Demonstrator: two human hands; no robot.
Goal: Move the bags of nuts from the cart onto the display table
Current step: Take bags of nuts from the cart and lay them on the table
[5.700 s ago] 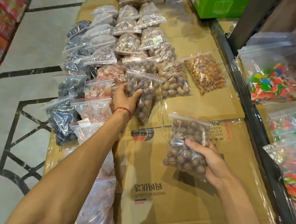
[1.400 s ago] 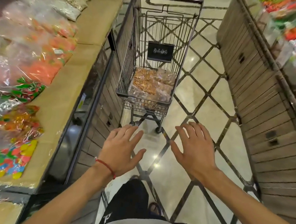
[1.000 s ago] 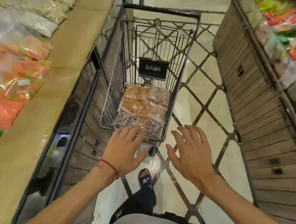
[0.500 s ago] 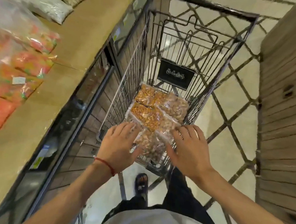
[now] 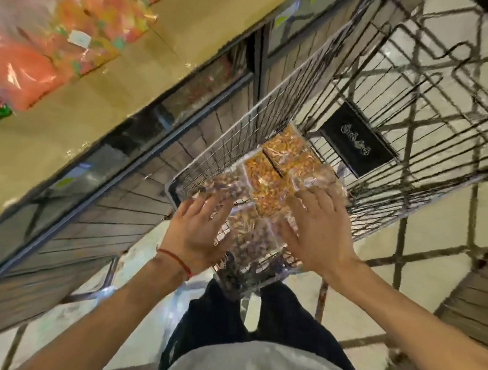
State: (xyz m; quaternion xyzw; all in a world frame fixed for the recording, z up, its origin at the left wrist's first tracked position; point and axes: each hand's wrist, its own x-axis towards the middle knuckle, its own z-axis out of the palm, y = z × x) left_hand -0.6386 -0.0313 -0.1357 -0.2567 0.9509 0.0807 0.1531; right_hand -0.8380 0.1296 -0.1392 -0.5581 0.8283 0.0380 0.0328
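I have both hands out over the near end of the cart [image 5: 272, 112], palms down. My left hand [image 5: 198, 233] is flat with its fingers straight and spread. It holds nothing, and its fingertips lie over a bag of brown nuts at the cart's left wall. My right hand [image 5: 319, 231] is just as open, fingers fanned, over the bags on the right side. The blur stops me telling whether either hand touches the plastic or hangs just above it.

The bags [image 5: 266, 177] lie in the bottom of the cart, packed side by side and partly overlapping. Those with orange-yellow contents sit in the middle and toward the far end, and the browner ones are nearer me, between and under my hands. A black sign [image 5: 355, 139] hangs on the wire inside the cart, just beyond the bags.

The bench [image 5: 100, 92] runs along my left, close beside the cart, with its top covered in brown cardboard. Clear bags of orange and mixed-colour sweets [image 5: 46, 41] lie on it. A red string [image 5: 176, 259] circles my left wrist. Below me are dark trousers [image 5: 216, 319] and a pale floor [image 5: 433, 223] with dark lines.
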